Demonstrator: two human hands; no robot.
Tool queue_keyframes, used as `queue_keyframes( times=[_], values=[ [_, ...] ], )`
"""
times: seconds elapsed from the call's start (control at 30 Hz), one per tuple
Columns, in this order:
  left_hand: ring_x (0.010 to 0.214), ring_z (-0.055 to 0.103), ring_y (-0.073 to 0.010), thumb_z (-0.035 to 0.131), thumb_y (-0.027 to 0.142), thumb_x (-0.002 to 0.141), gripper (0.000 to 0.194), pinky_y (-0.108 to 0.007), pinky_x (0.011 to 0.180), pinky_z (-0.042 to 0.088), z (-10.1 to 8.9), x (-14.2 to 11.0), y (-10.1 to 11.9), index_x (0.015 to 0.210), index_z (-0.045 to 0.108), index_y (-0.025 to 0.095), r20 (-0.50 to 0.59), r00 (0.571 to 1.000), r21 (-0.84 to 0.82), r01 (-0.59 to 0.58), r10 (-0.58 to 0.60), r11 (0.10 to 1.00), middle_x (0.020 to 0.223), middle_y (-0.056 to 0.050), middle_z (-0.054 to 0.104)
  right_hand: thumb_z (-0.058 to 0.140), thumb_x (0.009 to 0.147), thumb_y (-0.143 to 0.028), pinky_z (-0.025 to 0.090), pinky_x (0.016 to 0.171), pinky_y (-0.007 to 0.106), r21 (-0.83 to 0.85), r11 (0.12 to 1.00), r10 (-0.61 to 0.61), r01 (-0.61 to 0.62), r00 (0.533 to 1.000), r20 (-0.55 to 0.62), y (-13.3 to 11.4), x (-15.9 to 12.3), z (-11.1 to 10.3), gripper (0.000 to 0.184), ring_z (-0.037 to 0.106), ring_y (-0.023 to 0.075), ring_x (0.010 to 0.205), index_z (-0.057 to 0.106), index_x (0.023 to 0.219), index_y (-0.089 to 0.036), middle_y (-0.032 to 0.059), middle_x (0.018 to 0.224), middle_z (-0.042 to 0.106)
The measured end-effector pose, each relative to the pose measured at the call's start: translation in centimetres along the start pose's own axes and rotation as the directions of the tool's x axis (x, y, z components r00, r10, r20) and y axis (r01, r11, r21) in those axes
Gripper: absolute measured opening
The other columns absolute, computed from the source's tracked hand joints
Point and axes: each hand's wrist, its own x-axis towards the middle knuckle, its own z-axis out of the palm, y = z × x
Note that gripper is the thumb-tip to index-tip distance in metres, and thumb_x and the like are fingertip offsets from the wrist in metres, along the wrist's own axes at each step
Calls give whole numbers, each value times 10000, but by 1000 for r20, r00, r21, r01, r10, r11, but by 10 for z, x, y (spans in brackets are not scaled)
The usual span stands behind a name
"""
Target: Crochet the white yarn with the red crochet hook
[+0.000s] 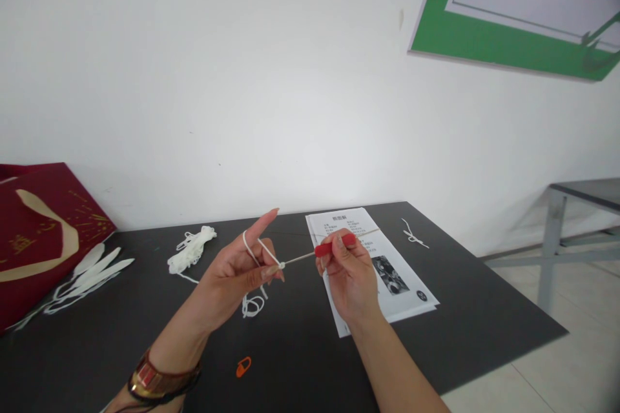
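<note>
My left hand [239, 268] is raised over the black table [300, 348], index finger pointing up with white yarn [252, 246] looped round it, thumb and other fingers pinching the yarn at a small knot. My right hand [349, 274] is closed round a crochet hook with a red grip [334, 248]; its thin metal tip reaches left to the knot by my left thumb. A strand of yarn hangs down to a small coil [252, 305] on the table.
A printed instruction sheet [387, 274] lies under my right hand. A white yarn bundle [191, 250] sits behind my left hand, a short yarn scrap [414, 234] at the far right, an orange clip marker [243, 366] near me. A red bag [33, 235] and white strips [94, 270] lie left.
</note>
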Motion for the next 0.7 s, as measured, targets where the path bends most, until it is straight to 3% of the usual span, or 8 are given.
queue_keyframes(
  times=[0.47,0.7],
  values=[
    [648,511,-129,599,114,789,706,-254,590,375,0,1,-6,1412,312,277,9,1000,-169,-10,12,986,699,-3,564,669,778,-250,405,461,205,14,1000,4,-4,1000,28,-1,1,-1,126,495,84,497,624,686,-177,-17,634,592],
    [677,555,-140,608,151,797,681,-257,612,401,1,1,-2,1399,336,311,-25,1000,19,-14,14,1000,711,3,576,692,748,-256,407,414,163,153,958,246,-242,969,-3,3,4,-3,125,444,60,431,647,701,-149,-37,503,545]
  ],
)
